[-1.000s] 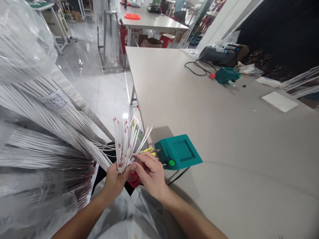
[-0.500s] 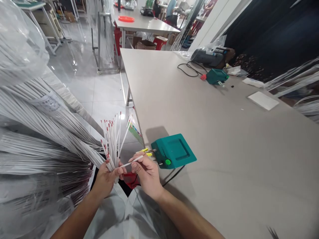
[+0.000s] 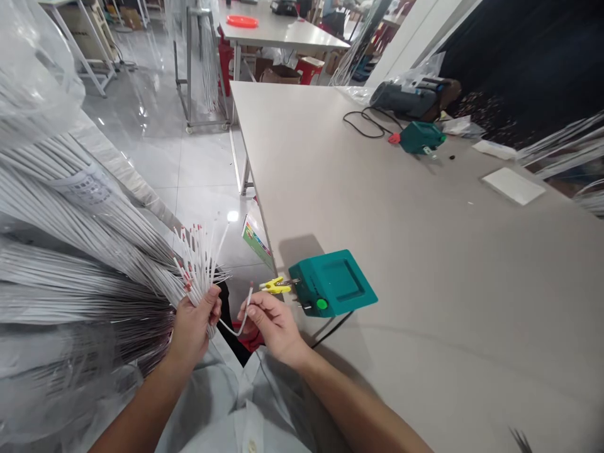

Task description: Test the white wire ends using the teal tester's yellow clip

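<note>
My left hand point(image 3: 195, 324) is closed around a bundle of white cables point(image 3: 201, 255), whose ends fan upward, several of them red-tipped. One white cable point(image 3: 238, 330) from the bundle bends in a U toward my right hand point(image 3: 272, 327). The thumb and fingers of that hand pinch it near its end, which points up. Just beyond the right fingers, a yellow-handled clip point(image 3: 276, 285) is attached to the front of a green box point(image 3: 337, 283) at the table's left edge. The box has a green round button point(image 3: 321, 304).
The grey table point(image 3: 401, 233) stretches out to my right. Long bundles of white cables point(image 3: 94, 207) hang close on my left. At the table's far side are a second green device point(image 3: 419, 137), a dark machine point(image 3: 403, 100) and a white flat block point(image 3: 513, 185).
Both hands have shifted slightly left and apart within the view. The single cable, straight and slanted before, now curves down and up again. The clip shows more fully.
</note>
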{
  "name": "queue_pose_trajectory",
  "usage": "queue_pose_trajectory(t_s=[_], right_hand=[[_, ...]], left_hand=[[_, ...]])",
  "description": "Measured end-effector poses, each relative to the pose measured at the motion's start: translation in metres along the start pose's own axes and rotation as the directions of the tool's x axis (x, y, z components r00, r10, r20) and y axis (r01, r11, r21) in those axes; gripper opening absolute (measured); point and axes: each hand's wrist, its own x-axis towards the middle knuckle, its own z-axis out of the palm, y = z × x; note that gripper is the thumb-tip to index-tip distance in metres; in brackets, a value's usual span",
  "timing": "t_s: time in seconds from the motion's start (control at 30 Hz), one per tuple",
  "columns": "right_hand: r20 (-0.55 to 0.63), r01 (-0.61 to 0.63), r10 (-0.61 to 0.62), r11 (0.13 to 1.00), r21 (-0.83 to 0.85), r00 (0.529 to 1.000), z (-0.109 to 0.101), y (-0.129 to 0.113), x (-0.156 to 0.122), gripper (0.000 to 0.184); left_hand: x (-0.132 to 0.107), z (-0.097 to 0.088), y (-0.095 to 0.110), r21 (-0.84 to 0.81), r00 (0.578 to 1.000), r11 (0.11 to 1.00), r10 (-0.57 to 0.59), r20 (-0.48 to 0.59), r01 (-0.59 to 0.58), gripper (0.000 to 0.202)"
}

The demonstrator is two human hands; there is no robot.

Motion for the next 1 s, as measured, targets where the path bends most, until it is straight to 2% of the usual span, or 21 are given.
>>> queue_pose_trajectory(t_s=[0.1,0.23,0.33,0.43,0.5,0.63,0.7,0.8,0.93,1.0], right_hand=[[0.103,-0.044,0.049,0.998,-0.049,0.993,0.004,0.003,0.0,0.025],[0.121,-0.038,0.045,0.997,-0.061,0.992,0.003,0.007,0.002,0.025],[0.147,-0.028,0.037,0.997,-0.066,0.988,0.0,0.009,0.005,0.028],[0.075,0.003,0.007,0.99,-0.139,0.997,-0.001,0.012,0.005,0.025],[-0.012,0.078,-0.084,0.968,-0.239,0.996,0.0,0.012,0.004,0.021],[-0.133,0.188,-0.262,0.894,-0.406,0.956,0.001,0.007,-0.001,0.018],[-0.172,0.234,-0.338,0.866,-0.441,0.925,0.001,0.003,-0.002,0.016],[-0.171,0.292,-0.407,0.837,-0.462,0.897,0.0,-0.003,-0.001,0.014],[-0.172,0.278,-0.393,0.842,-0.462,0.903,0.0,-0.008,0.001,0.006],[-0.173,0.288,-0.406,0.836,-0.466,0.898,-0.001,-0.008,0.002,0.008]], left_hand=[[-0.005,0.0,-0.003,0.081,0.998,0.997,-0.002,0.056,-0.003,0.021],[-0.008,0.0,-0.012,0.1,0.994,0.994,-0.055,0.096,0.046,0.023],[-0.008,-0.001,-0.015,0.121,0.99,0.992,-0.04,0.139,0.023,0.021],[-0.009,0.001,-0.013,0.2,0.99,0.979,0.011,0.138,-0.039,0.016],[-0.011,0.005,-0.009,0.258,0.994,0.963,0.061,0.095,-0.084,0.014],[-0.015,0.014,-0.003,0.333,0.993,0.938,0.111,-0.034,-0.094,0.013],[-0.015,0.015,-0.003,0.351,0.993,0.933,0.109,-0.055,-0.083,0.013],[-0.014,0.013,-0.008,0.345,0.996,0.936,0.079,-0.032,-0.064,0.014],[-0.014,0.011,-0.012,0.343,0.996,0.935,0.077,0.044,-0.088,0.013],[-0.014,0.011,-0.012,0.353,0.994,0.93,0.083,0.077,-0.105,0.013]])
